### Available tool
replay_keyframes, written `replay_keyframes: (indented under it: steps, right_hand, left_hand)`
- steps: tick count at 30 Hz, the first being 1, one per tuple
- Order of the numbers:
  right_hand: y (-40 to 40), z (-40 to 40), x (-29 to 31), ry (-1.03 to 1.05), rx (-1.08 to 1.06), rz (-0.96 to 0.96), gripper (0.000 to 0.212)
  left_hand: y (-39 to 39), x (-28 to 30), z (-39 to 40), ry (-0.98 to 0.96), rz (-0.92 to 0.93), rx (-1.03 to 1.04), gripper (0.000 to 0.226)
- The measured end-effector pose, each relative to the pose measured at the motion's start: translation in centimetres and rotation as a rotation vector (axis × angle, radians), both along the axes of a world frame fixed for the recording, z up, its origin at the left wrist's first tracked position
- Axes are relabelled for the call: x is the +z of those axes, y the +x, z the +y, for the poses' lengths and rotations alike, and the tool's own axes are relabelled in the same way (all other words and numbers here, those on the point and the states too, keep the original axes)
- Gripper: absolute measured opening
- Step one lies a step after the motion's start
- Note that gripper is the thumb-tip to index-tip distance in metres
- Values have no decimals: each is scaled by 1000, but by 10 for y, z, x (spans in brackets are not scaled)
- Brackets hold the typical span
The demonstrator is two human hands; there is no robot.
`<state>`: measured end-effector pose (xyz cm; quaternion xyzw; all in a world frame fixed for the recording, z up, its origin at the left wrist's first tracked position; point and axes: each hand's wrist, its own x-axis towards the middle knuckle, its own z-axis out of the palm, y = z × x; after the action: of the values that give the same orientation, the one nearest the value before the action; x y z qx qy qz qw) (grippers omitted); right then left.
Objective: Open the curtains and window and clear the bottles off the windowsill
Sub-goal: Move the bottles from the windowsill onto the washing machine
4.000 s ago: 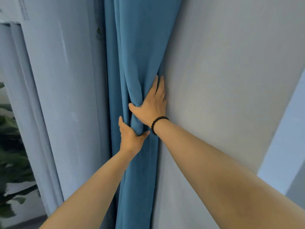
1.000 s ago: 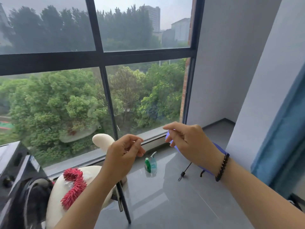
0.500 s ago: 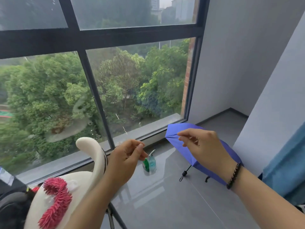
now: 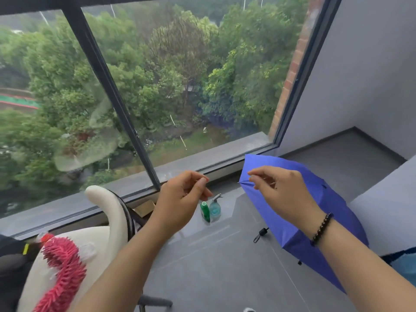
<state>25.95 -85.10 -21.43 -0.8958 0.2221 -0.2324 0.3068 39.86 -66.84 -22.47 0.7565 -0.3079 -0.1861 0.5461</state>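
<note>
The window [image 4: 180,86] fills the upper view, its dark frame bar [image 4: 117,104] slanting down the middle and its panes closed. Two small bottles stand side by side on the grey sill surface [image 4: 213,266] near the glass: a green bottle [image 4: 205,210] and a pale blue spray bottle [image 4: 215,208]. My left hand [image 4: 182,199] hovers just left of and above them, fingers pinched together, nothing visible in it. My right hand [image 4: 281,192], a bead bracelet on its wrist, hovers to their right with fingers pinched in the same way. A strip of blue curtain [image 4: 403,264] shows at the right edge.
An open blue umbrella [image 4: 337,206] lies on the grey surface under my right forearm, its strap [image 4: 261,234] trailing left. A white plush toy with red fringe [image 4: 67,255] sits at lower left beside a black object [image 4: 9,255]. A grey wall [image 4: 360,75] closes the right side.
Four seconds ago both hands bunched the blue curtain against the wall. Over the last second the view tilted down towards the sill, and both hands stayed raised and pinched.
</note>
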Motion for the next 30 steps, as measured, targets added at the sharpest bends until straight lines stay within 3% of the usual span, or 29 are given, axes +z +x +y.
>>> replay_keyframes:
  steps: [16,22,28,30]
  right_hand:
    - [184,-172,-79,143,231,196,12]
    - [235,-207,-143,400,213,286,19]
    - [285,-203,-241,697,39,333,10]
    - [300,-197,-277,722,-40,353,17]
  left_hand:
    - [140,-73,-165,269,63,178,12]
    - [182,-145,-200,324,135,239,16]
    - [212,-241,-216,389,247,299,13]
    - [217,-278,-220,425,284,325,12]
